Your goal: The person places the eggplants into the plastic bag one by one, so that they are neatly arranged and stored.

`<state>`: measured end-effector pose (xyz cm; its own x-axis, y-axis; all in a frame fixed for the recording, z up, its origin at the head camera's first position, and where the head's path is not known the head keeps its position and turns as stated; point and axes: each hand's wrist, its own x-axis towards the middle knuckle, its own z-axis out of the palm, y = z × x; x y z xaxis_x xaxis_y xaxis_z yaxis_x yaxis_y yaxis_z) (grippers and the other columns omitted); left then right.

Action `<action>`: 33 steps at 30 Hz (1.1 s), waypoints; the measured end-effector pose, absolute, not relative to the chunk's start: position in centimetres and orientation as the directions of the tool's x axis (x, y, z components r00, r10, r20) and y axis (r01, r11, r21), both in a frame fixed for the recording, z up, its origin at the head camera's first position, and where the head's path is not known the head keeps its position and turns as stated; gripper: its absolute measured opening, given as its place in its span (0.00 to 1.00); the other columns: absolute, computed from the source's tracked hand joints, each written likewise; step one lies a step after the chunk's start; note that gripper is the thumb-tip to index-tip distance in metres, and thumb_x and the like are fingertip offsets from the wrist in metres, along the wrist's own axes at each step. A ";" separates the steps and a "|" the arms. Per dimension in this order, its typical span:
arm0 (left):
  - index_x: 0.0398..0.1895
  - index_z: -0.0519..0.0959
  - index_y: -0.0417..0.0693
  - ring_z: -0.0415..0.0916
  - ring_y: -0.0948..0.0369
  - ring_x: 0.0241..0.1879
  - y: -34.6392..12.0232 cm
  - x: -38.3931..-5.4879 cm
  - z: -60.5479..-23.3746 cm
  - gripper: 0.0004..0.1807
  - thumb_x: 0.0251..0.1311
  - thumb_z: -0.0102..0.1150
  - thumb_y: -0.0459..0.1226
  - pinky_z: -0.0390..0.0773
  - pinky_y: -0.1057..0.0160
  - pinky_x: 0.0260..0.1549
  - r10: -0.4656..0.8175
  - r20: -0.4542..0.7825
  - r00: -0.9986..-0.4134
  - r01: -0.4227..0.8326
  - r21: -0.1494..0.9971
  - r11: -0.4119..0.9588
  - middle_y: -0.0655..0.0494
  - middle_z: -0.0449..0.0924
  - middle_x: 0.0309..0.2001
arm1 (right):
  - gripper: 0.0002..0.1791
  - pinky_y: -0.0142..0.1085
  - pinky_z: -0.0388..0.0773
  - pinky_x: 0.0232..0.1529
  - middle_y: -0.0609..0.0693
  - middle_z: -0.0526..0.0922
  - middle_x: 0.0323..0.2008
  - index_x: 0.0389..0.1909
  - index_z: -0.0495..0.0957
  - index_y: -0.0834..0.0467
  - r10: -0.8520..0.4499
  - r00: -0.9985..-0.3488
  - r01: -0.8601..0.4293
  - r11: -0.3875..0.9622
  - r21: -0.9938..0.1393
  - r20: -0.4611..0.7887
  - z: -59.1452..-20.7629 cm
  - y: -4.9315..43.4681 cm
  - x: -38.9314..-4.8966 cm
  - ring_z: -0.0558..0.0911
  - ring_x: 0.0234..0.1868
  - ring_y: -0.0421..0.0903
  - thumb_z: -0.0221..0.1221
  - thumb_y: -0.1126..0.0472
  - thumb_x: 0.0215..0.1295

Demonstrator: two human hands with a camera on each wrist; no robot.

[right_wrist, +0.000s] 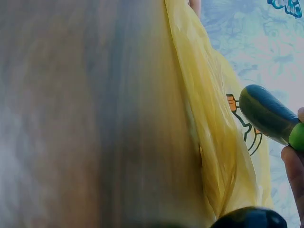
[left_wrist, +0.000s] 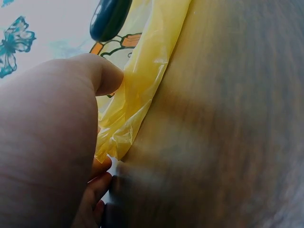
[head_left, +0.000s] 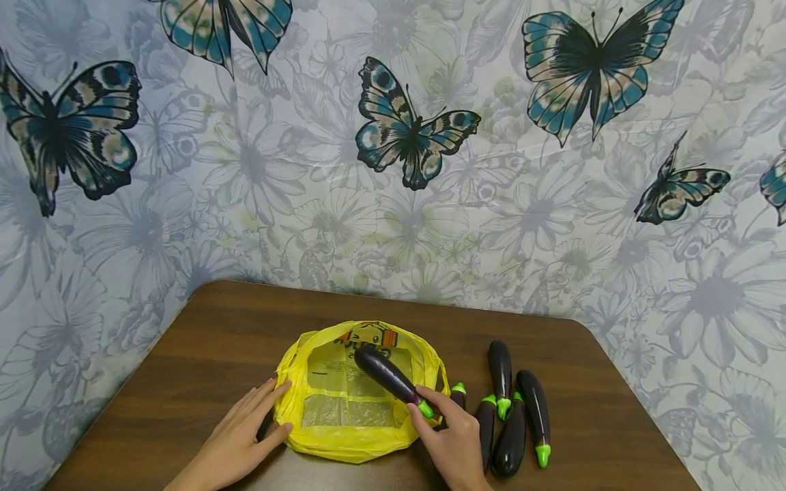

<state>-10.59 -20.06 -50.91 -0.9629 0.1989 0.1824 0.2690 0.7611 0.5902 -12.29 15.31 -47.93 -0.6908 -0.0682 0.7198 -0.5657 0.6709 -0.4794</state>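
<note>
My right hand (head_left: 456, 434) is pinching one eggplant (head_left: 387, 374) near its stem end, and my spread left hand (head_left: 239, 429) is touching the yellow plastic bag (head_left: 350, 444) between them.

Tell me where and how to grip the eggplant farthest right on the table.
Probably best to pinch this eggplant near its green cap, approaching from the near right. It lies with that end pointing nearer, its body tapers toward the cap, and another eggplant lies close on its left.
</note>
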 end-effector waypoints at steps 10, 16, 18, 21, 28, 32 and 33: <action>0.79 0.64 0.57 0.62 0.37 0.74 -20.2 -10.7 -51.1 0.39 0.70 0.58 0.60 0.62 0.27 0.66 0.203 0.179 -0.963 0.270 0.602 0.751 0.38 0.62 0.77 | 0.18 0.20 0.82 0.38 0.41 0.91 0.42 0.45 0.88 0.49 -0.077 -0.767 -0.516 0.663 -0.542 0.637 -48.2 14.0 -12.0 0.88 0.38 0.34 0.79 0.62 0.52; 0.79 0.65 0.57 0.61 0.37 0.74 -20.2 -10.7 -51.2 0.39 0.70 0.57 0.61 0.62 0.27 0.66 0.204 0.173 -0.963 0.268 0.598 0.755 0.38 0.62 0.77 | 0.18 0.21 0.83 0.39 0.42 0.91 0.42 0.45 0.89 0.50 -0.105 -0.753 -0.549 0.645 -0.532 0.650 -48.3 13.5 -12.0 0.88 0.39 0.34 0.79 0.62 0.53; 0.79 0.65 0.56 0.62 0.37 0.74 -20.2 -10.7 -51.2 0.39 0.70 0.57 0.61 0.62 0.27 0.66 0.204 0.177 -0.963 0.270 0.597 0.756 0.39 0.62 0.77 | 0.18 0.21 0.83 0.39 0.42 0.91 0.42 0.45 0.88 0.51 -0.117 -0.747 -0.563 0.635 -0.529 0.655 -48.4 13.4 -12.1 0.88 0.39 0.35 0.79 0.63 0.52; 0.79 0.65 0.56 0.62 0.37 0.74 -20.2 -10.7 -51.2 0.39 0.70 0.57 0.60 0.63 0.27 0.66 0.204 0.186 -0.961 0.275 0.594 0.756 0.38 0.62 0.77 | 0.18 0.21 0.83 0.39 0.42 0.91 0.42 0.44 0.88 0.51 -0.132 -0.743 -0.573 0.634 -0.520 0.657 -48.5 13.1 -12.2 0.88 0.39 0.35 0.79 0.63 0.52; 0.79 0.65 0.56 0.62 0.36 0.74 -20.3 -10.7 -51.1 0.38 0.71 0.57 0.60 0.62 0.27 0.66 0.204 0.187 -0.961 0.276 0.590 0.759 0.37 0.62 0.77 | 0.16 0.21 0.83 0.39 0.43 0.91 0.42 0.44 0.89 0.52 -0.152 -0.753 -0.569 0.640 -0.517 0.640 -48.4 12.4 -12.3 0.88 0.39 0.35 0.78 0.61 0.54; 0.78 0.66 0.55 0.62 0.37 0.74 -20.3 -10.7 -51.0 0.38 0.70 0.58 0.60 0.62 0.27 0.66 0.204 0.188 -0.961 0.276 0.584 0.763 0.37 0.62 0.77 | 0.15 0.23 0.84 0.38 0.43 0.91 0.41 0.44 0.89 0.52 -0.145 -0.777 -0.540 0.653 -0.531 0.612 -48.4 11.9 -12.3 0.88 0.38 0.35 0.77 0.59 0.56; 0.78 0.66 0.55 0.61 0.37 0.74 -20.3 -10.8 -51.0 0.39 0.70 0.58 0.60 0.62 0.27 0.67 0.201 0.184 -0.962 0.272 0.587 0.763 0.38 0.62 0.77 | 0.14 0.24 0.84 0.38 0.43 0.91 0.41 0.44 0.89 0.52 -0.144 -0.782 -0.534 0.657 -0.533 0.606 -48.3 11.8 -12.3 0.88 0.38 0.35 0.77 0.58 0.56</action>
